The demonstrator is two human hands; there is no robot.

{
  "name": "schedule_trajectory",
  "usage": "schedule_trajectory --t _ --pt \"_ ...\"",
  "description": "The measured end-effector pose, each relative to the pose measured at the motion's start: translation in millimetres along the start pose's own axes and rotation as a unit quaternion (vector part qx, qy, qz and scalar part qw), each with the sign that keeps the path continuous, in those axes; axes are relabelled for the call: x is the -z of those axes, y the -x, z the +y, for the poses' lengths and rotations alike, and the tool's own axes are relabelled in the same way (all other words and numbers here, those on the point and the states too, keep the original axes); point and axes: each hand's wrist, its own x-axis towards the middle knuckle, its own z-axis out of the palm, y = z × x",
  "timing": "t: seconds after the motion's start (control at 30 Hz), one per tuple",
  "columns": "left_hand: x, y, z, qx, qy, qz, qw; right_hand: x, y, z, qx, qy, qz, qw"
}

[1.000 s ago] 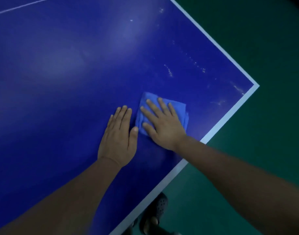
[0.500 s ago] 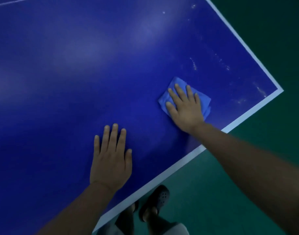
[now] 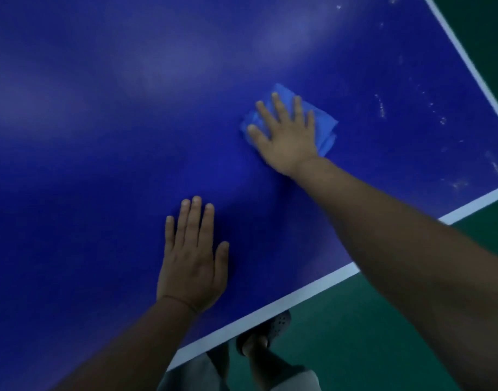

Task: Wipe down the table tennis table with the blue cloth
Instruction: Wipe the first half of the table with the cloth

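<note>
Head view: the blue cloth [image 3: 325, 128] lies inward of the table's [image 3: 101, 136] white edge [image 3: 270, 309], pressed under the right hand's [image 3: 287, 136] straight fingers. The left hand [image 3: 191, 261] rests flat, empty, nearer that edge. Soft and light, the cloth likely bunches unless pressed centrally.

Smooth dark green floor [image 3: 341, 328] in dim indoor light, filling the lower right and deepening toward the upper right corner.

Folded blue cloth [image 3: 325, 131] lies flat on the dark-blue table [image 3: 101, 136] (white-edged, speckled).
</note>
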Motion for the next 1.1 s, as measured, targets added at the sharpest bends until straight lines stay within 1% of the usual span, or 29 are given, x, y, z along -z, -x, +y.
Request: schedule_trajectory --t 0.03,0.07,0.1,0.13,0.2,0.23,0.27,0.3,0.33,0.4,0.43,0.47,0.5,0.53,0.6,0.63,0.67,0.7,0.77,0.8,0.83,0.87,0.9,0.93,0.97,1.0,1.03,1.07,1.1 --pt "0 0 -1 0.016 0.010 0.014 1.000 -6 7 -19 0.069 0.025 0.003 0.997" --pt "0 0 -1 0.026 0.016 0.021 0.999 -14 29 -33 0.170 0.048 0.001 0.984" --pt "0 0 -2 0.030 0.020 0.024 0.999 -24 63 -37 0.296 0.076 -0.012 0.952" --pt "0 0 -2 0.027 0.018 0.023 0.999 -31 101 -32 0.402 0.104 -0.040 0.909" --pt "-1 -2 -2 0.008 0.001 0.012 1.000 -33 157 9 0.524 0.109 -0.094 0.839" --pt "-2 -2 -1 -0.001 -0.003 0.004 1.000 -27 161 36 0.547 0.109 -0.107 0.823" --pt "-2 -2 -1 -0.003 -0.003 -0.001 1.000 -20 149 59 0.543 0.121 -0.101 0.825" --pt "-2 -2 -2 -0.003 -0.003 -0.004 1.000 -16 127 75 0.508 0.135 -0.088 0.846" --pt "-1 -1 -2 -0.004 0.001 -0.007 1.000 -11 99 81 0.437 0.132 -0.069 0.887" --pt "0 -1 -3 -0.006 0.030 -0.001 1.000 5 40 54 0.221 0.076 -0.037 0.971" --pt "1 -1 -3 -0.003 0.054 0.011 0.998 10 18 28 0.123 0.042 -0.023 0.991" --pt "2 -2 -3 0.011 0.082 0.030 0.996 8 3 -2 0.057 0.024 -0.016 0.998" --pt "4 -1 -3 0.043 0.109 0.056 0.992 0 1 -32 0.043 0.021 -0.012 0.999" --pt "7 -2 -5 0.091 0.132 0.088 0.983 -12 10 -59 0.072 0.024 0.004 0.997" --pt "14 1 -11 0.182 0.153 0.125 0.963 -37 73 -99 0.213 0.029 0.010 0.977" --pt "17 5 -14 0.197 0.144 0.117 0.963 -48 120 -101 0.287 0.034 -0.007 0.957" --pt "20 10 -16 0.188 0.126 0.097 0.969 -57 166 -91 0.325 0.032 -0.013 0.945" --pt "22 15 -15 0.158 0.103 0.073 0.979 -60 203 -69 0.328 0.024 -0.022 0.944" --pt "19 18 -7 0.067 0.059 0.022 0.996 -56 241 -4 0.271 0.054 -0.034 0.960" --pt "15 17 0 0.019 0.044 -0.004 0.999 -52 243 33 0.202 0.080 -0.020 0.976" --pt "10 16 9 -0.025 0.031 -0.024 0.999 -44 238 66 0.095 0.077 -0.008 0.992" --pt "4 13 18 -0.062 0.021 -0.038 0.997 -34 227 91 -0.041 0.049 0.008 0.998" --pt "0 9 27 -0.091 0.013 -0.051 0.994 -24 213 105 -0.184 0.008 0.031 0.982" --pt "-4 5 35 -0.111 0.002 -0.065 0.992 -18 197 105 -0.293 -0.030 0.045 0.954" --pt "-6 2 40 -0.118 -0.012 -0.079 0.990 -16 184 92 -0.349 -0.041 0.052 0.935" --pt "-8 1 41 -0.115 -0.022 -0.088 0.989 -21 179 71 -0.339 -0.034 0.050 0.939" --pt "-10 1 41 -0.109 -0.024 -0.092 0.989 -31 180 46 -0.267 -0.021 0.063 0.961" --pt "-12 0 41 -0.107 -0.021 -0.088 0.990 -43 190 20 -0.150 -0.008 0.064 0.987" --pt "-12 0 40 -0.105 -0.016 -0.083 0.991 -53 207 0 -0.009 0.014 0.042 0.999"
